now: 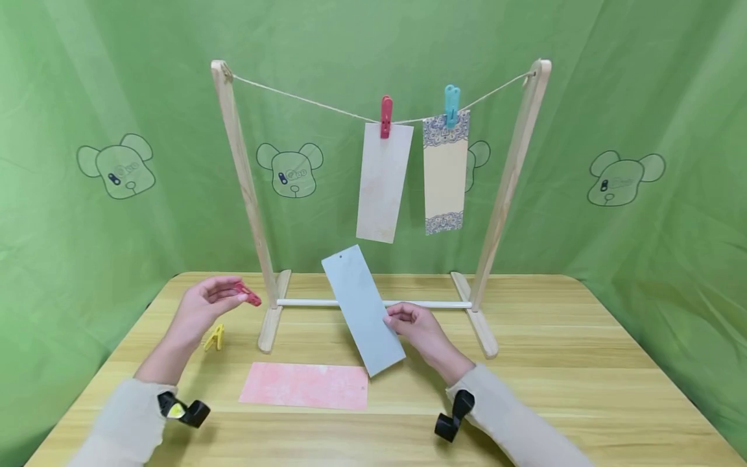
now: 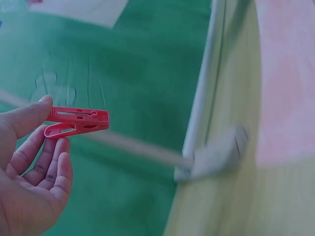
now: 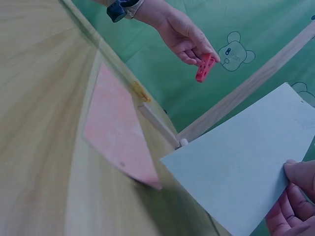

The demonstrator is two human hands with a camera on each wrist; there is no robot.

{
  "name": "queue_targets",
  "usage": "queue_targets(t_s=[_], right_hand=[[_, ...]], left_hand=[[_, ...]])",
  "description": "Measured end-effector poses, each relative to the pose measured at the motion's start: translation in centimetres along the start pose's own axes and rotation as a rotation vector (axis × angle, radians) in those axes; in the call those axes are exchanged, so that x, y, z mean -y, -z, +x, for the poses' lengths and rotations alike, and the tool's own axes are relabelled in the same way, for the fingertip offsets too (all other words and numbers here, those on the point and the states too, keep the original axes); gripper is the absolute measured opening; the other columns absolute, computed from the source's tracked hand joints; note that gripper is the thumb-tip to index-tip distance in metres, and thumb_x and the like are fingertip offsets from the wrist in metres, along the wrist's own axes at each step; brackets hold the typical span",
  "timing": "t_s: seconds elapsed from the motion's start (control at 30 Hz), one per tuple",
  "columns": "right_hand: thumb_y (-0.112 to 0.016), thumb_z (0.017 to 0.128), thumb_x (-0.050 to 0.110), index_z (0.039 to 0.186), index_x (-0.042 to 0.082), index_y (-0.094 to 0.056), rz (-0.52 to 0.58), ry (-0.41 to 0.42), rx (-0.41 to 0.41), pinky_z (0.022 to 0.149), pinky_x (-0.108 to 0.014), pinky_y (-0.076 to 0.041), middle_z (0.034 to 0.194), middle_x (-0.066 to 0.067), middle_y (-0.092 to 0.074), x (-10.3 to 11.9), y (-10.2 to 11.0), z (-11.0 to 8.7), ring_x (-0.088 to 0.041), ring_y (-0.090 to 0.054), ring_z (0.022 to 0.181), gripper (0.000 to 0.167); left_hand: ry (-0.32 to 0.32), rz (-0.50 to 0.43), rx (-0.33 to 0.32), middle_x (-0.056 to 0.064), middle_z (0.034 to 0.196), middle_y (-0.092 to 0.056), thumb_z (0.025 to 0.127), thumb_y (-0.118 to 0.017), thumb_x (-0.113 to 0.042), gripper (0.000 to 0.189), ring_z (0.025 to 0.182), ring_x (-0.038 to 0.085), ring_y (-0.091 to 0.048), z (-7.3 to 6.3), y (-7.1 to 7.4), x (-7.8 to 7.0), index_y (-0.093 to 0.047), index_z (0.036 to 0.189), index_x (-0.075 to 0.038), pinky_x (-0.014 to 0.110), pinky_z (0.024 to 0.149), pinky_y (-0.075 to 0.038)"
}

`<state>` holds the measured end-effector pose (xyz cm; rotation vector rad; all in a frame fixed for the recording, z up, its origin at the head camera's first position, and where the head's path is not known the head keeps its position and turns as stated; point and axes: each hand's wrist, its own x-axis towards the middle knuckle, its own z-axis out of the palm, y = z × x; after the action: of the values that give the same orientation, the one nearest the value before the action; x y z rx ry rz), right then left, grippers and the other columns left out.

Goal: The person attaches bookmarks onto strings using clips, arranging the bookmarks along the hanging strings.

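Between thumb and fingers, my left hand (image 1: 201,310) pinches a red clothespin (image 2: 78,120) by its handle end, above the left side of the table. My right hand (image 1: 421,331) grips a pale blue-grey card (image 1: 363,310) by its right long edge. That card is tilted, with a small hole near its upper end. Its lower corner overlaps the right end of a pink card (image 1: 303,385) lying flat on the table. A yellow clothespin (image 1: 214,338) stands on the table beside my left wrist.
A wooden frame (image 1: 513,175) carries a sagging string (image 1: 303,100). From it hang a whitish card (image 1: 384,185) under a red clothespin (image 1: 386,117) and a blue-patterned cream card (image 1: 445,175) under a blue clothespin (image 1: 452,106). A white crossbar (image 1: 426,304) joins the frame's feet.
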<state>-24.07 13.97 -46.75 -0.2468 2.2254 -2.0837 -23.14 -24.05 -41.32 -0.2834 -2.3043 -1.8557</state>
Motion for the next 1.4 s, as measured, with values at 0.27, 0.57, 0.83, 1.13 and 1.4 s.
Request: queue_targets(t_s=[0.27, 0.57, 0.83, 1.13, 1.4], right_hand=[[-0.065, 0.086, 0.0, 0.1, -0.009, -0.062, 0.015, 0.049, -0.104, 0.072, -0.02, -0.053, 0.082, -0.002, -0.063, 1.3, -1.9, 1.8, -0.01, -0.058, 0.076, 0.017], [-0.066, 0.087, 0.006, 0.101, -0.004, -0.064, 0.0, 0.068, -0.168, 0.072, -0.019, -0.051, 0.09, -0.005, -0.064, 2.6, -2.8, 3.5, -0.011, -0.057, 0.08, 0.018], [-0.067, 0.085, 0.006, 0.099, -0.003, -0.064, 0.026, 0.133, -0.223, 0.074, -0.019, -0.051, 0.09, -0.004, -0.065, 3.8, -3.6, 4.8, -0.011, -0.057, 0.08, 0.017], [-0.068, 0.085, 0.005, 0.099, -0.003, -0.065, 0.069, 0.208, -0.245, 0.07, -0.019, -0.05, 0.088, -0.003, -0.065, 4.7, -4.6, 5.5, -0.011, -0.057, 0.077, 0.017], [-0.068, 0.085, 0.006, 0.1, -0.002, -0.065, 0.064, 0.235, -0.253, 0.069, -0.018, -0.048, 0.088, -0.002, -0.064, 5.2, -4.8, 6.5, -0.011, -0.055, 0.077, 0.017]], left_hand=[[0.027, -0.023, 0.029, -0.015, 0.09, -0.066, 0.086, -0.069, -0.01, 0.045, 0.087, 0.001, -0.063, 1.5, -2.8, -2.6, -0.051, 0.122, 0.011, 0.015, 0.081, -0.051], [-0.014, -0.126, 0.019, -0.013, 0.091, -0.066, 0.086, -0.068, -0.007, 0.025, 0.087, 0.003, -0.063, 2.8, -4.3, -4.5, -0.063, 0.11, -0.006, 0.015, 0.085, -0.05], [-0.036, -0.165, 0.02, -0.009, 0.096, -0.065, 0.087, -0.066, -0.006, 0.034, 0.091, 0.005, -0.061, 4.4, -5.0, -6.7, -0.057, 0.119, 0.002, 0.017, 0.089, -0.047], [-0.068, -0.205, 0.033, -0.006, 0.099, -0.067, 0.086, -0.067, -0.005, 0.028, 0.093, 0.008, -0.061, 6.2, -5.5, -10.0, -0.063, 0.113, -0.008, 0.025, 0.096, -0.045], [-0.088, -0.205, -0.021, 0.002, 0.103, -0.068, 0.082, -0.072, -0.01, 0.031, 0.094, 0.012, -0.062, 9.0, -6.2, -13.7, -0.064, 0.111, -0.006, 0.032, 0.101, -0.043]])
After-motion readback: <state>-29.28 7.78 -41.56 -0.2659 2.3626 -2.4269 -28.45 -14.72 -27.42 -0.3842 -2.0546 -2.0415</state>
